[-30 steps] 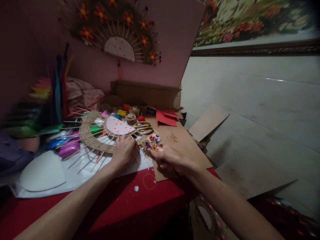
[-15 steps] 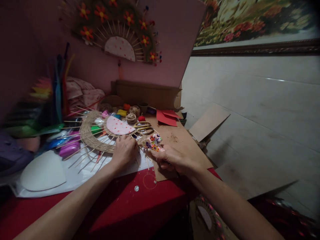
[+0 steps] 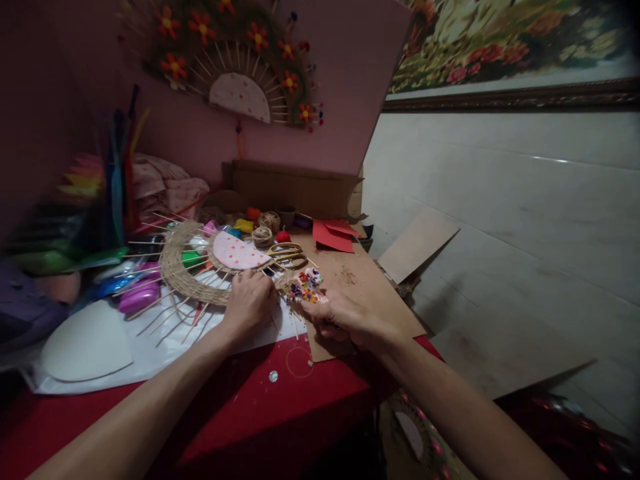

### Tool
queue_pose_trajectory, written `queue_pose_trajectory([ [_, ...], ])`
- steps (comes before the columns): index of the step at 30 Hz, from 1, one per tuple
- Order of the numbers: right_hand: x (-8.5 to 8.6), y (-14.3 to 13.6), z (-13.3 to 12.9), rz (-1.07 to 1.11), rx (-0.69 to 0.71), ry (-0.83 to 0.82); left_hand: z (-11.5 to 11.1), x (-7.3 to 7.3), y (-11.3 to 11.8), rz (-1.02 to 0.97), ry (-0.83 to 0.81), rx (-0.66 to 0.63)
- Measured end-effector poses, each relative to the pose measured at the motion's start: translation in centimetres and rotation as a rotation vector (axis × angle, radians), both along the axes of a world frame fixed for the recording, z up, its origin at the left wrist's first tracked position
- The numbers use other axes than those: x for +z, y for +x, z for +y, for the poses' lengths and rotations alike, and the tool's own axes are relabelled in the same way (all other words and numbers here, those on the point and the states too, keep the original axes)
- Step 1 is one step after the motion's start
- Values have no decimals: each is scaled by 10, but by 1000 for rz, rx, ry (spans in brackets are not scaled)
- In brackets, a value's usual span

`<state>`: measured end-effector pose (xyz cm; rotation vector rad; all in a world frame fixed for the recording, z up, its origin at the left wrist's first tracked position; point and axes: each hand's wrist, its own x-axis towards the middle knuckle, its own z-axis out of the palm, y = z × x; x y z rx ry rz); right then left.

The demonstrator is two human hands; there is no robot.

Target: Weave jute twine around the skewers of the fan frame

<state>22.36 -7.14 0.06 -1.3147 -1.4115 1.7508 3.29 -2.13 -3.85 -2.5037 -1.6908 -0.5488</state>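
A half-round fan frame of thin sticks (image 3: 194, 263) lies on the table, woven with brown twine around a white, red-dotted centre (image 3: 239, 252). My left hand (image 3: 250, 300) is closed at the frame's near right edge; its fingertips are hidden, but it appears to grip the fan frame. Just right of it, my right hand (image 3: 340, 317) is closed around a small, colourful flower-patterned piece (image 3: 309, 285), thumb along its near side. What lies under those fingers is hidden. Brown twine strands (image 3: 285, 281) sit between the hands. Gold-handled scissors (image 3: 286, 252) lie just behind them.
Balls of twine (image 3: 263, 236), red paper sheets (image 3: 336, 235) and a cardboard sheet (image 3: 380, 300) lie behind and to the right. Coloured clay packs (image 3: 140, 295) and a white rounded card (image 3: 87, 343) are at left. A finished fan (image 3: 240, 67) hangs above. The red tablecloth (image 3: 240, 413) edge is nearest.
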Motion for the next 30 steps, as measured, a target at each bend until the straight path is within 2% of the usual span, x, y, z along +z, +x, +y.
queue_pose_trajectory([
  [7, 2, -1, -1, 65, -24, -28, 0, 0, 0, -3, 0, 1],
  [12, 2, 5, -1, 127, 12, 40, 0, 0, -1, -14, 5, -16],
  [16, 5, 21, 1, 69, -93, 163, -2, 3, 0, -17, 14, -18],
  [19, 6, 40, 7, -238, -269, 379, -3, 4, 0, -16, 25, -11],
  [22, 1, 59, 14, -764, -385, 564, -3, 4, 0, -2, 24, -10],
  [25, -12, 71, 19, -1133, -369, 600, -1, 3, 0, 2, 29, -16],
  [28, -23, 69, 18, -1327, -323, 604, -1, 2, -1, 1, 38, -15],
  [30, -23, 61, 12, -1444, -326, 667, -2, 3, -1, 3, 43, -9],
])
